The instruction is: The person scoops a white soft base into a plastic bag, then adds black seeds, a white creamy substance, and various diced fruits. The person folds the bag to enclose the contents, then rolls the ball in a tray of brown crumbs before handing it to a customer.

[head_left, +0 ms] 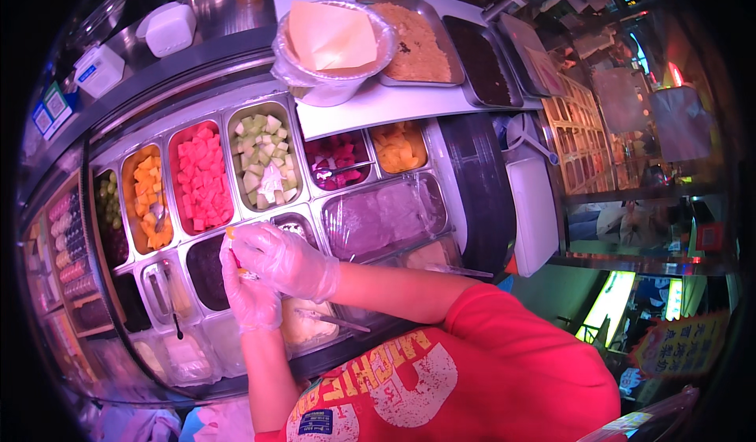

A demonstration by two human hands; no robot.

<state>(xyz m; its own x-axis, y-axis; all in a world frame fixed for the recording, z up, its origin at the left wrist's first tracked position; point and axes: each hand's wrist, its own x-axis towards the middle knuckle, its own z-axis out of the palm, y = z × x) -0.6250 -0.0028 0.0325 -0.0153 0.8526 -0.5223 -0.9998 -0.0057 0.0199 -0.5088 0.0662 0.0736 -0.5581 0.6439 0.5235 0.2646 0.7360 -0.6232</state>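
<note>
Both my hands wear clear plastic gloves and meet above the metal food pans. My left hand [250,300] is cupped, fingers curled upward, around something small and mostly hidden. Over it my right hand [293,262] bends with its fingers pressed together against the same thing. Bits of yellow, red and white show between the fingers; their kind is hidden. Beyond the hands lie pans of red fruit cubes [203,178], pale green fruit cubes [266,159] and orange fruit cubes [150,198] with a spoon. A pan of dark filling [206,273] sits beside my left hand.
A film-covered purple pan [386,214] lies right of my hands. On a white board stand a lined bowl [331,88] with paper, a crumb tray [413,44] and a dark tray [482,60]. A handle [335,320] juts from a pan near my left wrist.
</note>
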